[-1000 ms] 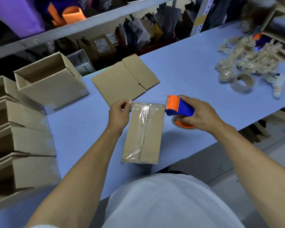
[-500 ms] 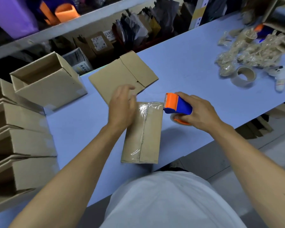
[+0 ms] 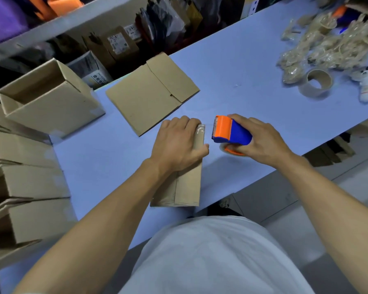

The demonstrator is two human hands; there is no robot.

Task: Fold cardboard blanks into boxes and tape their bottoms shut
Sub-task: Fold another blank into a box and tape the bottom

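The box point(image 3: 185, 183) lies bottom-up at the near edge of the blue table point(image 3: 242, 66), directly in front of the person, with clear tape shining at its far end. The left hand point(image 3: 174, 143) lies across the far half of it, palm down, fingers bent over the far edge and thumb out toward the right side, pressing the tape onto the cardboard. Just to the right, apart from the box, the right hand point(image 3: 257, 139) grips the orange and blue tape dispenser point(image 3: 229, 132), its roll resting on the table. The step in hand looks like smoothing the taped seam; done well, it likely calls for firm pressure along the seam and down over the far edge, so no tape end lifts. Farther off, a flat cardboard blank point(image 3: 151, 96) waits just beyond the left hand. To the left stand finished boxes point(image 3: 19, 166), one open box point(image 3: 51, 102) behind them. At far right lie a tape roll point(image 3: 317, 83) and crumpled tape scraps point(image 3: 327, 43).
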